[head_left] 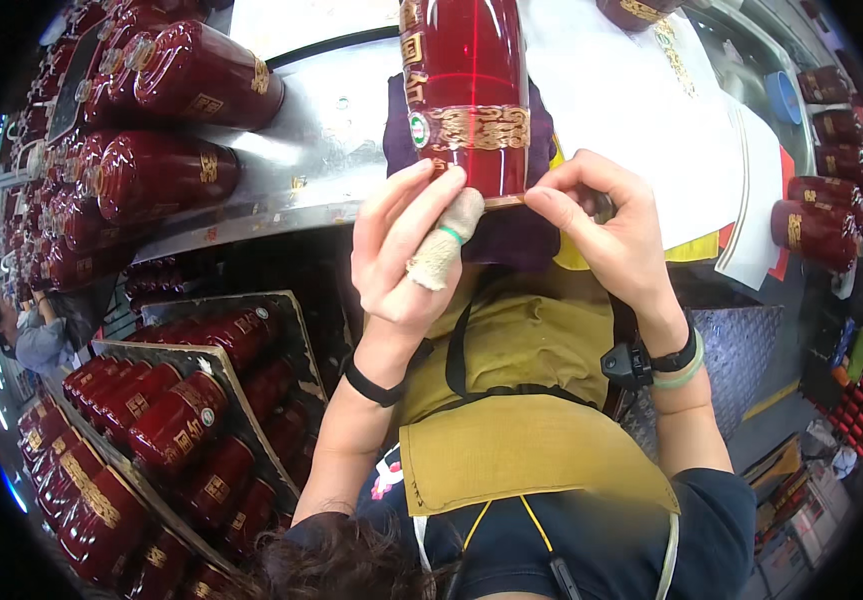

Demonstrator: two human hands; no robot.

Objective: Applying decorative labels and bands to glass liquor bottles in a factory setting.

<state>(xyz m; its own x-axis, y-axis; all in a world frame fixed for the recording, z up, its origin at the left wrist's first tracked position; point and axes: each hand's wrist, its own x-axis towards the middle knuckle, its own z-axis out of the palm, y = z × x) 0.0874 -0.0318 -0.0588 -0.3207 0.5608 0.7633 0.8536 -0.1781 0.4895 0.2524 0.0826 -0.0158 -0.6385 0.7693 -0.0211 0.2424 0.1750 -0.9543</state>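
A glossy dark red bottle (pixel 471 80) with gold lettering and a gold patterned band lies on a purple cloth (pixel 546 135), its end toward me. Fine bright red light lines cross it. My left hand (pixel 401 255) is closed at the left of this end, fingertips against the bottle. A pale cloth cover with a green band sits over its thumb. At the end's right corner, my right hand (pixel 611 225) has thumb and forefinger bent together in a pinch. A thin pale edge (pixel 503 202) runs along the bottle's end to the right thumb; whether it is pinched is unclear.
Several red bottles (pixel 166 175) crowd the table's left side. Below them, racks (pixel 221 360) hold more. White sheets (pixel 641 110) cover the metal table (pixel 341 90) at right, with yellow material (pixel 691 248) under them. More bottles (pixel 816 235) and a blue container (pixel 782 98) stand at far right.
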